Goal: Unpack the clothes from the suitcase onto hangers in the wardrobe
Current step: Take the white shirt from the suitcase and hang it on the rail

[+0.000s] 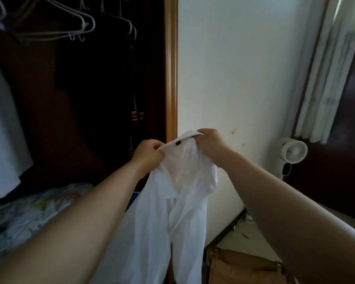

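A white collared shirt (172, 201) hangs down in front of me, held up by its collar. My left hand (147, 153) pinches the collar's left end and my right hand (210, 143) grips its right end, just above a small black label. Behind them, the dark open wardrobe (80, 99) fills the left half of the view. Empty white wire hangers (70, 27) hang from its rail at the top left. The suitcase is not in view.
A pale garment (4, 130) hangs at the wardrobe's far left, and a dark striped one (135, 103) near its wooden frame (171, 68). Patterned bedding (23, 218) lies lower left. A white fan (291, 154) stands by the wall, a brown bag (244, 267) on the floor.
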A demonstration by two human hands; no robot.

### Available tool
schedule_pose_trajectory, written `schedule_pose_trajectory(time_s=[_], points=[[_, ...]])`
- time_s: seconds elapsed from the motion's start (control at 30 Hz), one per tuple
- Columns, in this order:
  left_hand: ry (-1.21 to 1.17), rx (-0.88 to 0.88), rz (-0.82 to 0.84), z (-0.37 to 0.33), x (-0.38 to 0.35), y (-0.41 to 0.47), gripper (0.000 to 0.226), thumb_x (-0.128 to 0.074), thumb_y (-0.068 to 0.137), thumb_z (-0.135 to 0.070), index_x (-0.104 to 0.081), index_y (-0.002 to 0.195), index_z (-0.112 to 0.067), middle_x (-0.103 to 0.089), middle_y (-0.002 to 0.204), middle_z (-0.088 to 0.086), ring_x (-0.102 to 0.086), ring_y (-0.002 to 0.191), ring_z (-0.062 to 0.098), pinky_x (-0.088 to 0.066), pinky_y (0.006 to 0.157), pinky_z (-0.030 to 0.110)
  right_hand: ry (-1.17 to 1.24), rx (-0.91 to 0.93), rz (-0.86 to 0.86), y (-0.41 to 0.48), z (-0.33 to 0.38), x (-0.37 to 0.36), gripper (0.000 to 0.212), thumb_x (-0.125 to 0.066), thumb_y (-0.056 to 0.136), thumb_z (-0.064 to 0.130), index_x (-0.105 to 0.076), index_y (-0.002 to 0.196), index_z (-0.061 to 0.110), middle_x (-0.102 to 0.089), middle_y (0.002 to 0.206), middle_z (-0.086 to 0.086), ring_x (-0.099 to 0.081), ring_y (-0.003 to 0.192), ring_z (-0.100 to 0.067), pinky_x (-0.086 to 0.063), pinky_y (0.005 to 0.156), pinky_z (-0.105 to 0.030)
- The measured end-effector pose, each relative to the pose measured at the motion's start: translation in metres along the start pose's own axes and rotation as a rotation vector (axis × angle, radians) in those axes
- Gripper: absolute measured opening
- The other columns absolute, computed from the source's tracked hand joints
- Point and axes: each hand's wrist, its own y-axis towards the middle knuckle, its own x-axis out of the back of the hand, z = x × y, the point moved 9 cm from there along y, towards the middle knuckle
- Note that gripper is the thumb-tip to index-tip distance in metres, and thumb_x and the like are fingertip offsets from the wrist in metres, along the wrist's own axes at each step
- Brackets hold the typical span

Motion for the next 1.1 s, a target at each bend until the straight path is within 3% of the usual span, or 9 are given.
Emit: schedule_pose_trajectory(time_s=[0.13, 0.2, 0.37, 0.53, 0.6, 0.73, 0.93, 1.0, 1.1], points=[[0.21, 0.098, -0.118, 0.032, 0.053, 0.007, 0.027, -0.048, 0.085, -0.006, -0.053, 0.058, -0.01, -0.055, 0.065, 0.01, -0.05, 0.057, 0.021, -0.038, 0.052, 0.027, -0.133, 0.068, -0.012, 0.009, 0.022, -0.008, 0.022, -0.053, 0.088, 0.015, -0.071, 0.083, 0.004, -0.065, 0.075, -0.015, -0.057, 0.068, -0.021, -0.046, 0.065, -0.028], [0.313, 0.115, -0.203, 0.038, 0.083, 0.012, 0.027, -0.047, 0.086, -0.008, -0.054, 0.06, -0.009, -0.056, 0.067, 0.011, -0.051, 0.057, 0.022, -0.037, 0.05, 0.027, -0.174, 0.111, -0.018, 0.014, 0.034, -0.018, 0.021, -0.054, 0.087, 0.014, -0.072, 0.088, 0.002, -0.067, 0.08, -0.018, -0.057, 0.069, -0.021, -0.045, 0.063, -0.027], [0.395, 0.08, -0.356, 0.03, 0.142, 0.021, 0.032, -0.041, 0.095, -0.014, -0.053, 0.065, -0.009, -0.054, 0.067, 0.006, -0.048, 0.055, 0.017, -0.03, 0.046, 0.026, -0.319, 0.135, -0.094, 0.033, 0.066, -0.04, 0.022, -0.056, 0.088, 0.019, -0.064, 0.071, 0.006, -0.052, 0.06, -0.003, -0.049, 0.055, -0.02, -0.033, 0.046, -0.022], [0.348, 0.04, -0.24, 0.022, 0.175, 0.043, 0.027, -0.04, 0.094, -0.018, -0.058, 0.078, -0.006, -0.058, 0.076, 0.006, -0.054, 0.064, 0.022, -0.039, 0.053, 0.028, -0.316, 0.153, -0.161, 0.059, 0.114, -0.064, 0.029, -0.053, 0.09, 0.019, -0.055, 0.063, 0.007, -0.049, 0.061, -0.003, -0.047, 0.055, -0.02, -0.037, 0.05, -0.024], [0.287, -0.005, -0.196, 0.018, 0.191, 0.055, 0.025, -0.042, 0.093, -0.021, -0.064, 0.086, -0.01, -0.063, 0.084, 0.005, -0.061, 0.077, 0.025, -0.044, 0.059, 0.029, -0.219, 0.165, -0.141, 0.079, 0.137, -0.084, 0.022, -0.048, 0.088, 0.01, -0.065, 0.077, 0.002, -0.057, 0.07, -0.007, -0.052, 0.062, -0.022, -0.043, 0.055, -0.027], [0.11, -0.027, -0.187, 0.016, 0.236, 0.077, 0.018, -0.06, 0.09, -0.032, -0.067, 0.087, -0.016, -0.067, 0.086, 0.001, -0.064, 0.079, 0.019, -0.05, 0.062, 0.027, -0.07, 0.194, -0.119, 0.113, 0.183, -0.12, 0.029, -0.04, 0.087, 0.001, -0.068, 0.092, 0.008, -0.063, 0.086, -0.011, -0.059, 0.075, -0.026, -0.045, 0.06, -0.029], [-0.035, -0.07, -0.441, 0.01, 0.325, 0.117, 0.025, -0.049, 0.096, -0.033, -0.061, 0.077, -0.022, -0.062, 0.082, 0.0, -0.06, 0.077, 0.017, -0.048, 0.062, 0.028, 0.056, 0.268, 0.041, 0.145, 0.252, -0.175, 0.016, -0.052, 0.085, 0.003, -0.066, 0.091, -0.001, -0.06, 0.078, -0.01, -0.058, 0.073, -0.026, -0.052, 0.068, -0.036], [-0.024, -0.084, -0.49, 0.006, 0.345, 0.13, 0.03, -0.047, 0.097, -0.03, -0.061, 0.075, -0.017, -0.06, 0.077, 0.002, -0.057, 0.07, 0.017, -0.042, 0.054, 0.027, 0.085, 0.327, 0.066, 0.153, 0.278, -0.186, 0.016, -0.053, 0.089, 0.005, -0.067, 0.096, 0.002, -0.056, 0.076, -0.01, -0.052, 0.073, -0.026, -0.045, 0.066, -0.035], [0.057, -0.131, -0.465, 0.001, 0.362, 0.154, 0.03, -0.047, 0.096, -0.02, -0.066, 0.083, 0.0, -0.06, 0.074, 0.009, -0.054, 0.063, 0.02, -0.039, 0.051, 0.027, 0.12, 0.402, 0.043, 0.185, 0.32, -0.199, 0.033, -0.043, 0.097, 0.004, -0.055, 0.128, 0.001, -0.061, 0.099, -0.012, -0.057, 0.083, -0.028, -0.048, 0.072, -0.041]])
